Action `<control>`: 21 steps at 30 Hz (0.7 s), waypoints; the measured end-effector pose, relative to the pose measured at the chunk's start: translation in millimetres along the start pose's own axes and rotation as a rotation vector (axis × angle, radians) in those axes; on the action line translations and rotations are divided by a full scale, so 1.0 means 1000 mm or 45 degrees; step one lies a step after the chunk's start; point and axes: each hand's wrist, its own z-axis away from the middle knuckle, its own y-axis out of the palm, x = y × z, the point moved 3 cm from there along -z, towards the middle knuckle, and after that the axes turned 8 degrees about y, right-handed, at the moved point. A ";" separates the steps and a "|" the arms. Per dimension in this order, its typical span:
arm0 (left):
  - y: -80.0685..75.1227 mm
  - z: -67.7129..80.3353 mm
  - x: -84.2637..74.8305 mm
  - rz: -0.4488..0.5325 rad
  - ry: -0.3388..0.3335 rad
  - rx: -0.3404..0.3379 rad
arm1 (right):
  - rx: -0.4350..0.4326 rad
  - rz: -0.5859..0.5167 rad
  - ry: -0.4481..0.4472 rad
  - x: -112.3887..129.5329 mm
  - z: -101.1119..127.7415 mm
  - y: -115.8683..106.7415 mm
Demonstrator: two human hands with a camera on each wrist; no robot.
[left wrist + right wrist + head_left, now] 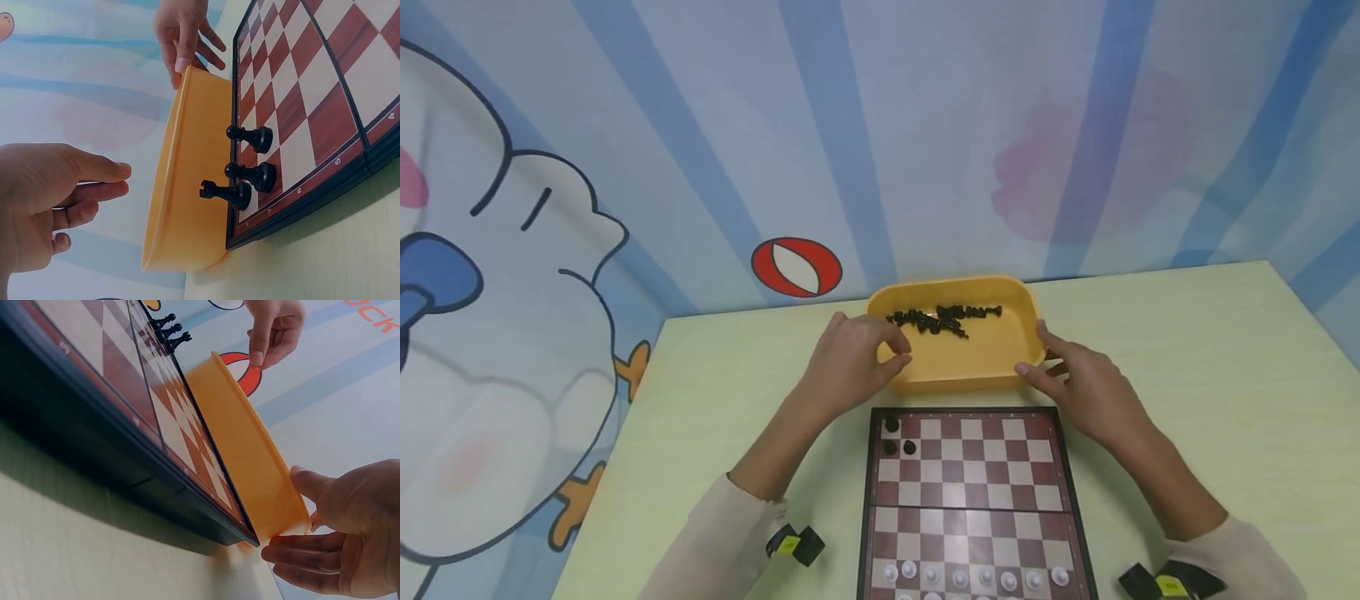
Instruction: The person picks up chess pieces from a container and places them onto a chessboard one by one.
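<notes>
My left hand [859, 360] hovers over the left end of a yellow plastic tray [958, 385]. Its thumb and forefinger are apart, and no piece shows between them. At the tray's right front corner, my right hand [1086, 387] holds the rim with thumb and forefinger; the other fingers extend beside the wall in the right wrist view. Black chess pieces [934, 320] lie heaped inside the tray. In front of it is a chessboard [970, 475]. A black rook [228, 194] and two black pawns, one a front pawn [251, 137], stand at its far left corner.
White chess pieces [959, 577] stand in rows at the board's near end. The board lies on a pale table [1210, 375]. Directly behind the tray rises a cartoon-printed wall [925, 150].
</notes>
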 end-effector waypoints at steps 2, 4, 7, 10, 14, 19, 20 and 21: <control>0.001 -0.002 0.001 0.005 -0.004 0.002 | 0.001 0.003 -0.005 0.000 0.000 -0.001; 0.002 -0.005 0.003 0.009 -0.002 -0.006 | -0.005 0.005 -0.011 0.001 0.001 -0.002; 0.002 -0.009 0.006 0.013 -0.003 -0.017 | -0.014 0.008 -0.016 0.001 0.000 -0.002; 0.004 -0.013 0.010 0.010 -0.013 -0.015 | -0.008 0.005 -0.010 0.001 -0.001 -0.001; 0.007 -0.021 0.016 -0.006 -0.006 -0.016 | -0.005 0.004 -0.003 0.001 -0.001 -0.001; 0.013 -0.030 0.022 -0.013 0.010 -0.029 | -0.010 0.002 -0.001 -0.001 0.000 -0.001; 0.014 -0.031 0.023 -0.015 0.002 -0.024 | -0.007 0.000 -0.001 -0.001 0.000 -0.001; 0.016 -0.032 0.024 -0.017 -0.007 -0.017 | -0.005 -0.001 -0.002 -0.001 0.000 0.000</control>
